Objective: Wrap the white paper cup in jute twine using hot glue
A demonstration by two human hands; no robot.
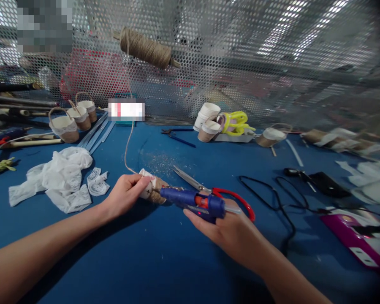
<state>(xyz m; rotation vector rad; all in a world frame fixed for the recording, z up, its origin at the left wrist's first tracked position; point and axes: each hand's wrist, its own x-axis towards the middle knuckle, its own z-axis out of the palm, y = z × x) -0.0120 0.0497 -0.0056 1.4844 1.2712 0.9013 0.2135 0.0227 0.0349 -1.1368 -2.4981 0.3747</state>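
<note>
My left hand (126, 192) is closed around a small white paper cup (145, 191) lying tilted on its side, its far part wrapped in brown twine or burlap. A strand of twine (126, 150) runs from the cup up to a spool of twine (145, 47) hung on the perforated metal screen. In my right hand (223, 226) is a blue hot glue gun (183, 198), its nozzle at the side of the cup and a clear glue stick poking out the back. Red-handled scissors (193, 179) lie open just behind the glue gun.
White lace (61, 177) is heaped at left, with finished little baskets (65, 126) behind it. Blue-handled pliers (180, 137), stacked white cups (207, 115) and yellow ribbon (236, 122) stand at the back. A black cord (272, 194) and a purple power strip (351, 240) lie at right.
</note>
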